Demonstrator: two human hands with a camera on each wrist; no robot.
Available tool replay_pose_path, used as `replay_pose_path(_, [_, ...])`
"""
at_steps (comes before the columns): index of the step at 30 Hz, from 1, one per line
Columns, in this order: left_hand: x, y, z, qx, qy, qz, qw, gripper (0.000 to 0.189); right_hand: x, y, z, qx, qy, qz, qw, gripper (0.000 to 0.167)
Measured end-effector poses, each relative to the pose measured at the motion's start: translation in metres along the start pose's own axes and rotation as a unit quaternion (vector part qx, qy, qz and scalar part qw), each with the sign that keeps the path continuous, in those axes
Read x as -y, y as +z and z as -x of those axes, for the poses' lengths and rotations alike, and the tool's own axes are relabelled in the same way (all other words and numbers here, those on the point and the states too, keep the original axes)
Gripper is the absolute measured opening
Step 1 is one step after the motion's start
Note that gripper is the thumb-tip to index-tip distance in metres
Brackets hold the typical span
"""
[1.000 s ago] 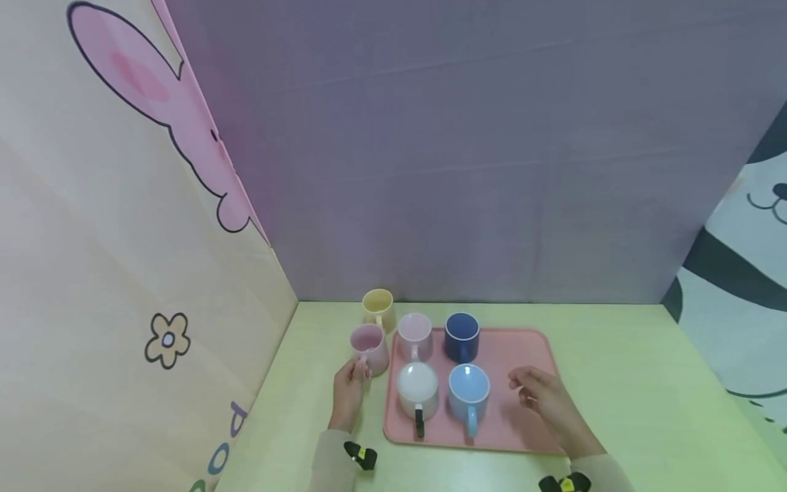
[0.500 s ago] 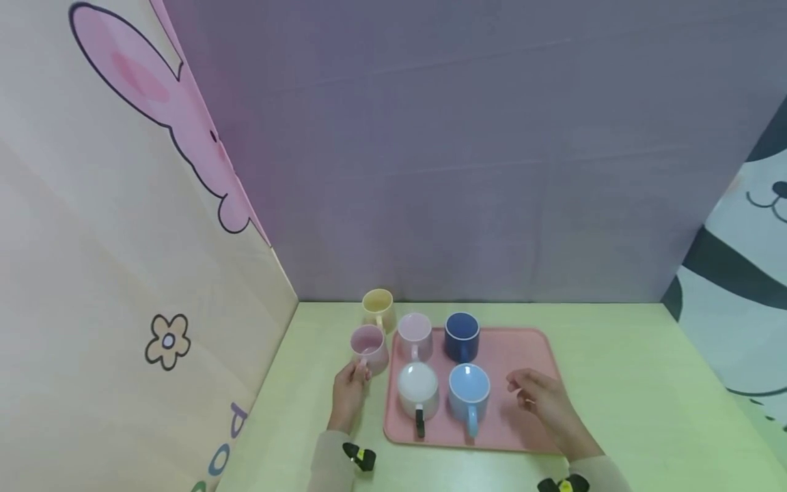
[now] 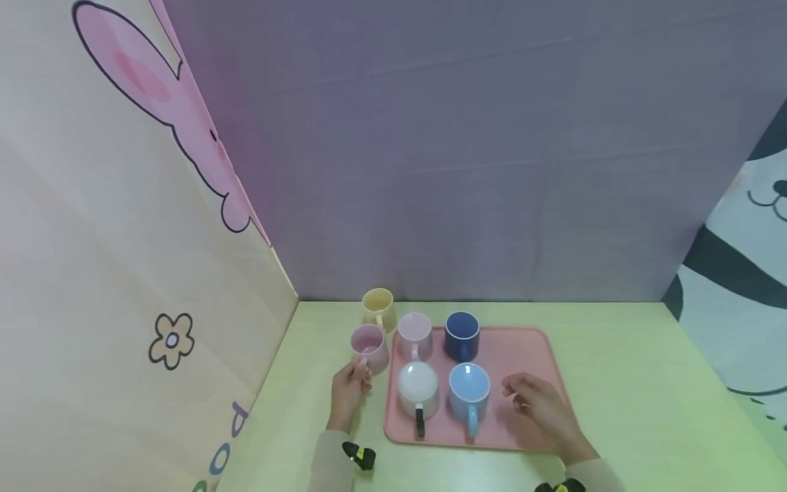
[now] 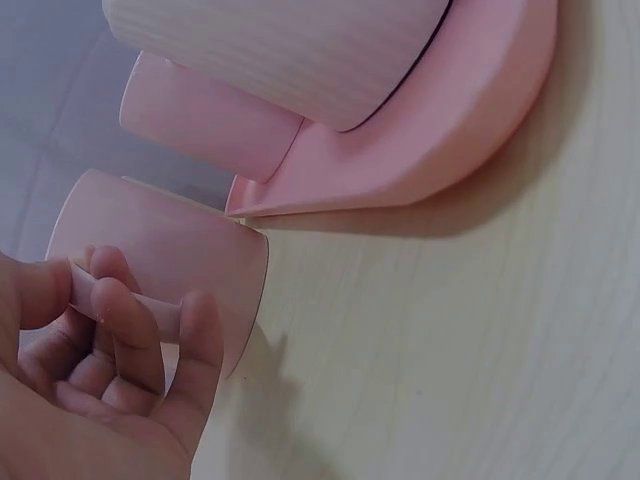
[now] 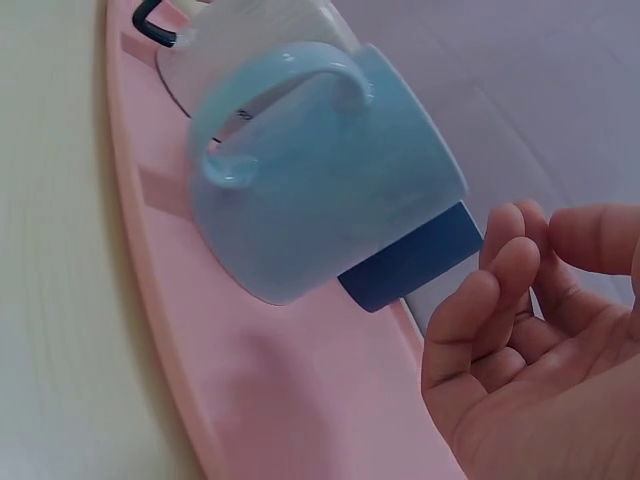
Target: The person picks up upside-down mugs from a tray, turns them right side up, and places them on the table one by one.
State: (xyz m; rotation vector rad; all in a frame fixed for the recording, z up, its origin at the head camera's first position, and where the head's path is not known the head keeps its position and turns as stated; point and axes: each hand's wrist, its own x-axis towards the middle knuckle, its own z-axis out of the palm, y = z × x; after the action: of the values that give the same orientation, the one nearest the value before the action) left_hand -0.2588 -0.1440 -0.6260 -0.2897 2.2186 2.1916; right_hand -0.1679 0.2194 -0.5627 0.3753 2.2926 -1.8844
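My left hand (image 3: 348,395) pinches the handle of a pink mug (image 3: 371,352) that stands on the table just left of the pink tray (image 3: 516,348). The left wrist view shows the thumb and fingers (image 4: 125,320) around that handle. Above the right part of the tray is my right hand (image 3: 541,403), its fingers loosely curled with nothing in them. Nearest to it is a light blue mug (image 3: 469,393), handle toward me. A white mug (image 3: 418,393) with a black handle, a pale pink mug (image 3: 415,338) and a dark blue mug (image 3: 462,338) share the tray.
Behind the held mug, a yellow mug (image 3: 378,307) stands on the table (image 3: 627,383) near the grey back wall (image 3: 467,150). A printed side panel (image 3: 203,287) rises at the left, and one with a panda (image 3: 738,294) at the right.
My right hand has drifted slightly left toward the light blue mug. The left hand keeps its grip on the pink mug's handle, and the mugs stay in place.
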Motion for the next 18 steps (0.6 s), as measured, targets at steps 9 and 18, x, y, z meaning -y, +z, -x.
replay_pose_path(9, [-0.004,-0.002,0.002,-0.004,-0.012,0.015,0.9998,0.030,-0.007,0.014,0.004,0.028,-0.029,0.061,0.9973,0.029])
replay_pose_path(18, [-0.007,-0.002,0.004,-0.024,-0.019,-0.010,0.9995,0.033,-0.013,0.027,0.013,0.074,-0.022,0.082,0.9936,0.035])
